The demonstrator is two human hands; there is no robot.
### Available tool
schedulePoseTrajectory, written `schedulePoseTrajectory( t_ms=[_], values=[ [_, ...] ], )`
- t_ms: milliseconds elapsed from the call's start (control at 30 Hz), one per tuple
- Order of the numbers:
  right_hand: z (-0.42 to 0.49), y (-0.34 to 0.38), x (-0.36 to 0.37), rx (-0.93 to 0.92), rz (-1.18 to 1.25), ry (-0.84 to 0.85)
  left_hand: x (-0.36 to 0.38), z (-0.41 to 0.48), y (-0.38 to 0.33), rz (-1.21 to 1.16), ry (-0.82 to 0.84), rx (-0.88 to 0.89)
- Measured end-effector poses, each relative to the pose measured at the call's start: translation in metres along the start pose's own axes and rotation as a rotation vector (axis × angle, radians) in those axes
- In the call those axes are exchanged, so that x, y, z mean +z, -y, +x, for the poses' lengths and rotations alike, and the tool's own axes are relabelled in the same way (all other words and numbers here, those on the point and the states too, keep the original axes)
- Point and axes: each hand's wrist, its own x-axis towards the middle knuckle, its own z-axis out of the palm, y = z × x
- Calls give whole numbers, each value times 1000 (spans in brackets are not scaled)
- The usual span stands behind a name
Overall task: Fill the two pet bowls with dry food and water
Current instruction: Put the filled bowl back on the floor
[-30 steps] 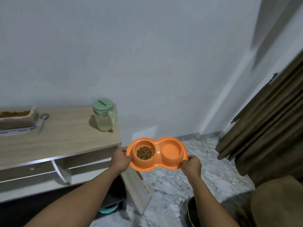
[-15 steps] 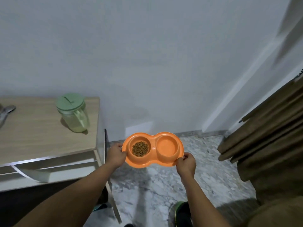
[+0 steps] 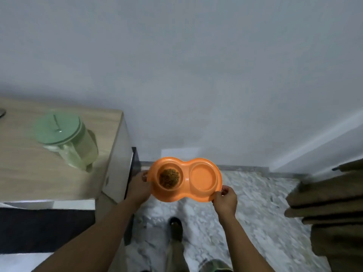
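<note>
An orange double pet bowl [image 3: 185,182] hangs in the air above the marble floor, level, to the right of the wooden cabinet. Its left cup holds brown dry food [image 3: 169,177]. Its right cup [image 3: 203,177] looks smooth orange; I cannot tell whether there is water in it. My left hand [image 3: 138,188] grips the bowl's left end and my right hand [image 3: 225,199] pinches its right front rim. A clear jug with a green lid [image 3: 64,138], holding pale liquid, stands on the cabinet top.
The wooden cabinet [image 3: 57,183] fills the left side, its corner close to my left hand. A white wall rises ahead. Brown curtains [image 3: 330,209] hang at the right. My legs and feet [image 3: 176,228] stand on the marble floor [image 3: 255,203] below the bowl.
The view has swung right and downward. The bowl has travelled with both hands away from the cabinet and lower over the floor. The food tray has left the view.
</note>
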Motion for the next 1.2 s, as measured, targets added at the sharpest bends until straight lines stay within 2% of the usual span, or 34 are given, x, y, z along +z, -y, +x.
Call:
schedulePoseTrajectory(
  t_ms=[133,267,400,467,567,800,1100,1200],
  values=[
    [71,-17,42,-73,-14,50,40,55,44,-11,-52,-123],
    [132,-45,91,-84,-32,83,78,131,166,9,-77,-277],
    [200,-97,152,-56,-102,134,113,172,147,-40,-123,-356],
    [227,-123,178,-67,-125,158,132,198,173,-85,-124,-354],
    [261,-161,216,-82,-146,173,153,228,233,-153,-118,-445],
    [317,-262,301,-20,-205,232,192,296,314,-142,-217,-588],
    [385,-373,420,166,-223,278,227,383,449,-84,-194,-662],
    [400,-402,457,217,-223,312,230,408,495,-164,-207,-726]
  ],
)
